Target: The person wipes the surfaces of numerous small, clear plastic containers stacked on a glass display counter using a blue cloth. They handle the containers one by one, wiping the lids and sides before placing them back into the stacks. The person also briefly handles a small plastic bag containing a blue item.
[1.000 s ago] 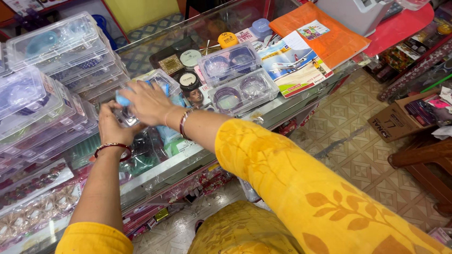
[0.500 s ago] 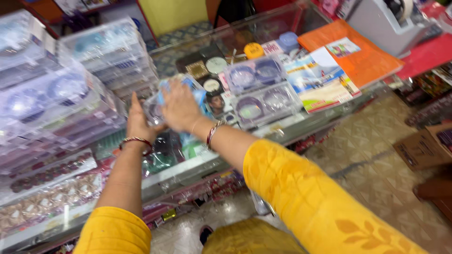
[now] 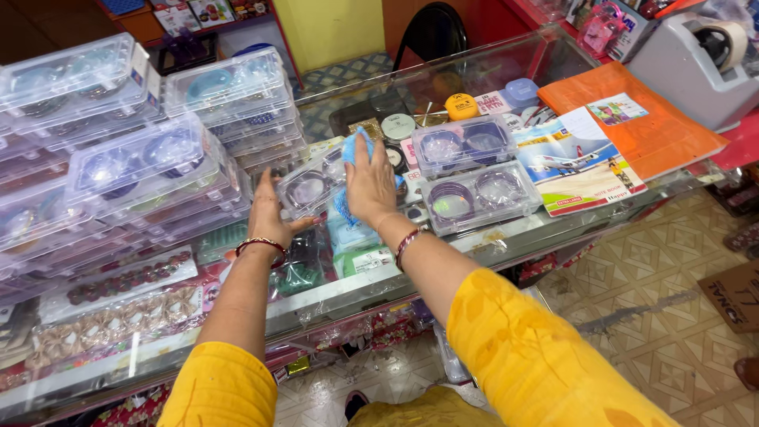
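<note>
Head view: clear plastic box held at its left end by left hand, on glass surface. Blue cloth pressed onto box by right hand, fingers flat. More clear boxes just right of right hand.

2 hands at work. 2 clear boxes side by side on the right, 1 clear box being held, 1 blue cloth, 1 orange folder, 1 tape machine, 1 black chair.
</note>
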